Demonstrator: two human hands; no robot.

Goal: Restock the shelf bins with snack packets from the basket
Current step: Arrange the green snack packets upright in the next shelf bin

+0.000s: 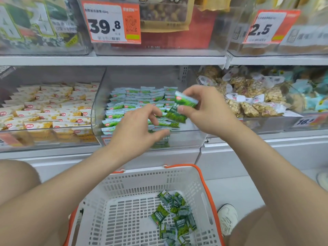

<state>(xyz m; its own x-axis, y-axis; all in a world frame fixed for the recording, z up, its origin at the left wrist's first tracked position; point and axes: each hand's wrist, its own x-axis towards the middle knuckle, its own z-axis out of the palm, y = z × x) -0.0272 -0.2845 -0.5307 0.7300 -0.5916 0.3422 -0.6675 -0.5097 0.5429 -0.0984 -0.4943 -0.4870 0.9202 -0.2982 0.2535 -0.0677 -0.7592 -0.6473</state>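
"Two green packets point(186, 101) were pinched in the right hand point(209, 110), just above the front right corner of the middle bin point(188, 137). Was that where they belonged?"

"I'd judge so. That bin held overlapping rows point(134, 102) of the same green kind, with a bare patch at that corner. The thing to do was lower them into the patch, faces matching the rows, rather than drop them."

"And the left hand point(134, 132)?"

"It hung close beside them over the bin, fingers loosely curled, with nothing in it that I could see, though it was blurred. It was well placed to take one packet, or to steady the row while the other went in."

"What needed care?"

"Slick little packets slip, and a shove could topple the rows. The bin to the left held yellow packets point(44, 110), so nothing should stray over. A small heap of loose packets point(174, 215) lay in the basket point(200, 176) below, so more trips were due."
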